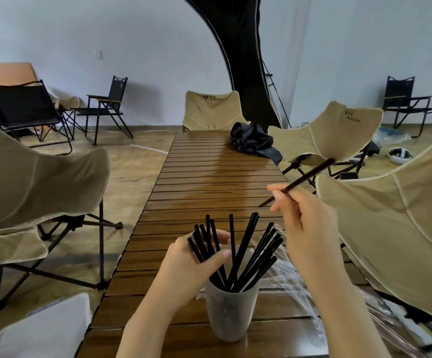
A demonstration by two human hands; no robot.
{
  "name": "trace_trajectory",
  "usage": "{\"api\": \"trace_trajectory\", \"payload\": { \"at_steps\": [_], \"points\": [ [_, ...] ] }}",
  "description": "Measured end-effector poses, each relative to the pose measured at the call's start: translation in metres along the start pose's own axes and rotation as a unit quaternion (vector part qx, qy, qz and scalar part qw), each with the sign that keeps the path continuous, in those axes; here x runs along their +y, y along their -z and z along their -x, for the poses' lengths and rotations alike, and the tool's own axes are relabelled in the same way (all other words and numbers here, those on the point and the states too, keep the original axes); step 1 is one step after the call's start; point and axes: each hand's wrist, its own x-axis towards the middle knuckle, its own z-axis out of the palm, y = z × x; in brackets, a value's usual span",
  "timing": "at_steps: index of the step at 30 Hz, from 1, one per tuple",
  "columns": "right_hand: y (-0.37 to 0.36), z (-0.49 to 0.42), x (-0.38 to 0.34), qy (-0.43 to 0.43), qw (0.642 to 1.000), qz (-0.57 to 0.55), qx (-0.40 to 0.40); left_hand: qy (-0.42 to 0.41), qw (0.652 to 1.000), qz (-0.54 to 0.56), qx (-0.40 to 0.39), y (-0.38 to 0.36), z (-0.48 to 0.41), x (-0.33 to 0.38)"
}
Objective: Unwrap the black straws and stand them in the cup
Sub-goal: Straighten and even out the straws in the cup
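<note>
Right grip (310, 228): thumb and fingertips pinch one loose straw (310, 174). It is black, held above the table, right of and beyond the cup, slanting up to the far right. Its near tip pokes out past the fingers.

Left grip (191, 262): thumb in front, fingers behind, curled round the left bunch of the standing straws (232, 244), above the cup rim.

Cup (231, 311): one, translucent white, upright on the table (209, 177) at its near end, between the two forearms.

Standing straws: about a dozen, black, fanned out. Roughly five sit in the left grip, two or so in the middle, roughly five lean right. Overlap blocks an exact count.

Wrappers (294, 282): clear plastic heap, count unreadable, just right of the cup and spreading toward the table's right edge.

Black fabric bundle (253, 140): one, far right on the table, reaching its right edge. Bare slats run between cup and bundle. The table's left edge lies just left of the left forearm.

Beige camp chairs (29, 182): four. One is left, one at the far end, two right, with the nearer right one close to the table edge.

Black folding chairs (106, 104): three. Two stand by the far left wall, one far right.

White cushion (42, 329): one, near left corner.
</note>
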Motion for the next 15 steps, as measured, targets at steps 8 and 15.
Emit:
{"api": "trace_trajectory", "payload": {
  "at_steps": [8, 15],
  "points": [
    [0.007, -0.002, -0.020, -0.026, 0.995, -0.096, -0.011, 0.023, 0.999, -0.016, 0.029, -0.005, 0.006, 0.004],
    [0.000, 0.004, -0.022, -0.001, 0.983, 0.013, -0.184, 0.027, 0.999, -0.005, 0.043, -0.005, 0.007, 0.002]
  ]
}}
